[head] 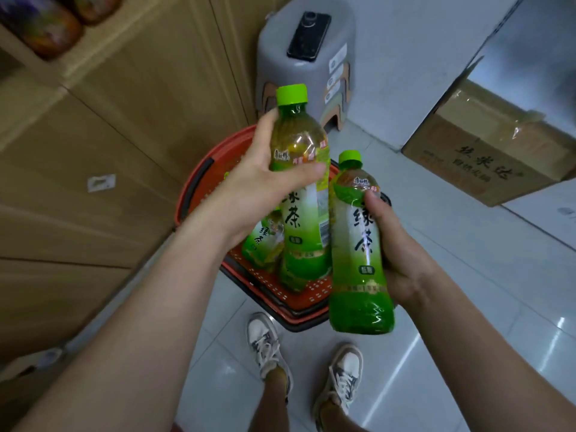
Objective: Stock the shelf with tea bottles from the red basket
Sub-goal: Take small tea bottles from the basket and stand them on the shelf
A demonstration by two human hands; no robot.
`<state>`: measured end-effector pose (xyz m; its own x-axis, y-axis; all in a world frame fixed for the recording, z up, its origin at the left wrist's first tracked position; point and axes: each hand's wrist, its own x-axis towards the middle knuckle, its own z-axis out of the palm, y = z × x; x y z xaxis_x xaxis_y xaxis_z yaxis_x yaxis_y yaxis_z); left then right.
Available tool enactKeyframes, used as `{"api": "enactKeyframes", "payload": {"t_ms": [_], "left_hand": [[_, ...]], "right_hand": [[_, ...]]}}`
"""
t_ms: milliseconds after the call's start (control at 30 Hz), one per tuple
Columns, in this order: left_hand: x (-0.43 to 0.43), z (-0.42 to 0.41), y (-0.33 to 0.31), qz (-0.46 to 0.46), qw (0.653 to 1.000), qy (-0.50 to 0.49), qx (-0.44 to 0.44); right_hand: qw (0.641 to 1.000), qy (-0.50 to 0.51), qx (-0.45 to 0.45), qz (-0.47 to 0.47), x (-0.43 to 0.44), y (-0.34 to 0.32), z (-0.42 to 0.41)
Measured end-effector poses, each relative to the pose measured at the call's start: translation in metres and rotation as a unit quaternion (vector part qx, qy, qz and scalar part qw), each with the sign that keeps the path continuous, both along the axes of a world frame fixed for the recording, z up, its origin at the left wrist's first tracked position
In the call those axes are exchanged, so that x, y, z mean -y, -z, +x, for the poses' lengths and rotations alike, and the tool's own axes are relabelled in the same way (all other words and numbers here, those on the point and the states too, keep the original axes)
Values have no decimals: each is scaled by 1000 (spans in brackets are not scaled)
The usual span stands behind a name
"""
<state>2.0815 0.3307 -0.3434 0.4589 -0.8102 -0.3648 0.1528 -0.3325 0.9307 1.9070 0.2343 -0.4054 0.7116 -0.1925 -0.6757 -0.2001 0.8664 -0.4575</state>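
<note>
My left hand (265, 179) grips a green tea bottle (307, 219) with a lime cap, held upright above the red basket (199, 182). My right hand (396, 244) holds a second green tea bottle (358, 257) just to the right, also upright, its base lower than the first. The two bottles nearly touch. The red basket sits on the tiled floor below, with at least one more tea bottle (261, 244) lying in it, partly hidden by my left wrist. The shelf (37, 70) runs along the left, with dark jars on its top left board.
Stacked cardboard cartons (93, 169) line the left side under the shelf. A grey plastic stool (311, 57) with a black phone (308, 35) on top stands behind the basket. A taped cardboard box (486, 145) sits at right. My two sneakers (305, 363) stand on the tiles below.
</note>
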Motion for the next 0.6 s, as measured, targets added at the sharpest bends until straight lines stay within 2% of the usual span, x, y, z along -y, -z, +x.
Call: {"api": "enactKeyframes", "payload": {"t_ms": [100, 200, 267, 367, 433, 533, 600], "left_hand": [[-35, 3, -22, -50, 999, 1, -5], [-63, 2, -31, -61, 988, -139, -15], [-81, 0, -31, -57, 979, -195, -28], [-117, -5, -35, -59, 976, -207, -39], [-140, -6, -41, -71, 972, -225, -16], [-163, -8, -49, -59, 942, -330, 19], [-180, -1, -55, -47, 915, -401, 18]], "right_hand": [[999, -35, 9, 2, -14, -19, 14], [996, -83, 25, 3, -30, -40, 34], [993, -112, 47, 13, -43, -54, 50], [988, -137, 64, 4, -65, -73, 75], [989, -135, 63, -5, -81, -84, 89], [990, -132, 50, -21, -107, -103, 110], [986, -144, 24, -78, -123, -112, 123]]}}
